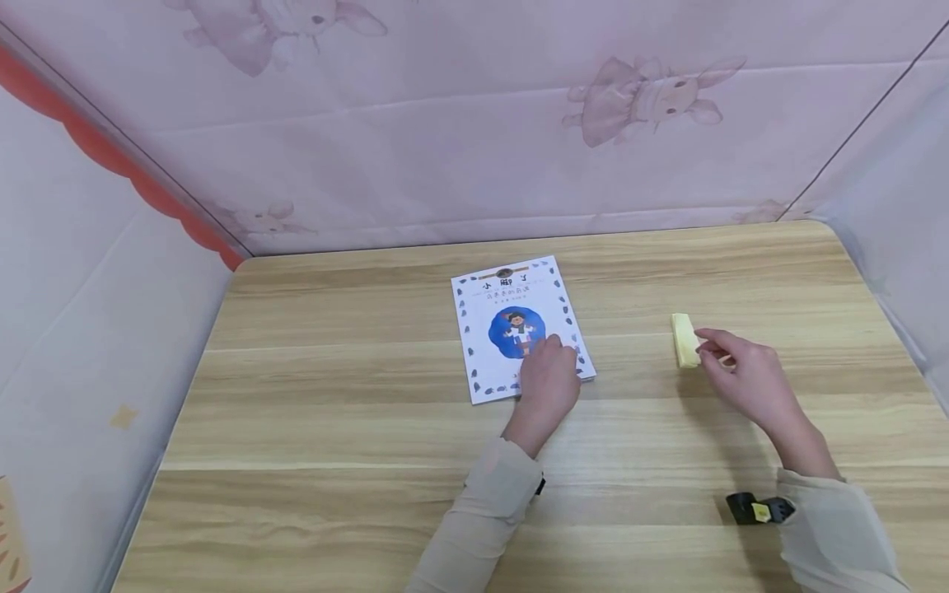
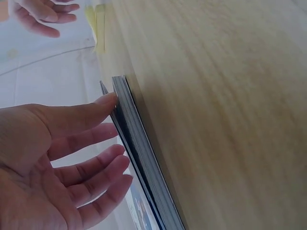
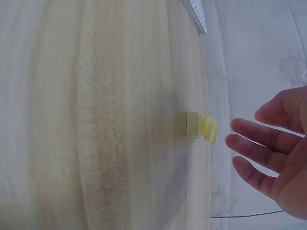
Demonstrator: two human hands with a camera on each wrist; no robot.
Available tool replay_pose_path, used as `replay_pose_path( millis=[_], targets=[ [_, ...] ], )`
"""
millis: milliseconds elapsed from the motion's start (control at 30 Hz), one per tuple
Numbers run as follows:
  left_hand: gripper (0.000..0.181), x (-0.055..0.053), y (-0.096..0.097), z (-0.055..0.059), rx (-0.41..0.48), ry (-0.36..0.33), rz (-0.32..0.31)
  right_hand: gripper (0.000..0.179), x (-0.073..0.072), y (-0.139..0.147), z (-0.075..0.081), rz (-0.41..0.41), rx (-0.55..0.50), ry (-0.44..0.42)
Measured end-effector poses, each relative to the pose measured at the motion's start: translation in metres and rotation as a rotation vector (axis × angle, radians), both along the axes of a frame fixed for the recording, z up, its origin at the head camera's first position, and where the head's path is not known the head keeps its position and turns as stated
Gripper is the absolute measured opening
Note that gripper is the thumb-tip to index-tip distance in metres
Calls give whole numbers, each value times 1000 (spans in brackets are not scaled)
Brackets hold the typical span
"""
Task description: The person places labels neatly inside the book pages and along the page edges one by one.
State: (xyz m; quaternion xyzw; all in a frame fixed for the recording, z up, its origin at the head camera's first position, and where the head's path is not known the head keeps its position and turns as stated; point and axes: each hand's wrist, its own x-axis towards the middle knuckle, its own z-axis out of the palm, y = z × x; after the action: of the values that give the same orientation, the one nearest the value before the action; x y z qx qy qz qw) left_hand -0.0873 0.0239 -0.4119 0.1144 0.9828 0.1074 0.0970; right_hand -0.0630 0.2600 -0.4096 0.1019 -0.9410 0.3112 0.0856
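Note:
A white picture book [image 1: 482, 371] with a blue round illustration lies on the wooden table. My left hand [image 1: 550, 380] is at its lower right edge. In the left wrist view, the thumb [image 2: 106, 101] meets the edge of the front cover, which stands slightly lifted from the pages, while the other fingers curve over the cover side. To the right of the book is a pad of yellow sticky notes [image 1: 685, 341], its top sheets fanned up in the right wrist view. My right hand [image 1: 749, 380] hovers beside the pad with loosely bent fingers, a small gap between them and the notes.
The pale wooden table [image 1: 319, 428] reaches back to a pink fabric wall [image 1: 445, 165] printed with rabbits. Light panels border the table at left and right. A black wrist strap mount [image 1: 756, 508] shows by the right sleeve.

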Motion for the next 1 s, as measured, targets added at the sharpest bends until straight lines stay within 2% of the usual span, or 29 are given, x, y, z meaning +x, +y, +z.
replay_pose_path(
  millis=[467, 1000],
  targets=[
    [11, 1, 1, 8, 9, -26, -31, 26, 0, 3, 4, -10, -4, -29],
    [10, 3, 1, 3, 36, 34, -36, 25, 0, 4, 0, -10, -11, -21]
  ],
)
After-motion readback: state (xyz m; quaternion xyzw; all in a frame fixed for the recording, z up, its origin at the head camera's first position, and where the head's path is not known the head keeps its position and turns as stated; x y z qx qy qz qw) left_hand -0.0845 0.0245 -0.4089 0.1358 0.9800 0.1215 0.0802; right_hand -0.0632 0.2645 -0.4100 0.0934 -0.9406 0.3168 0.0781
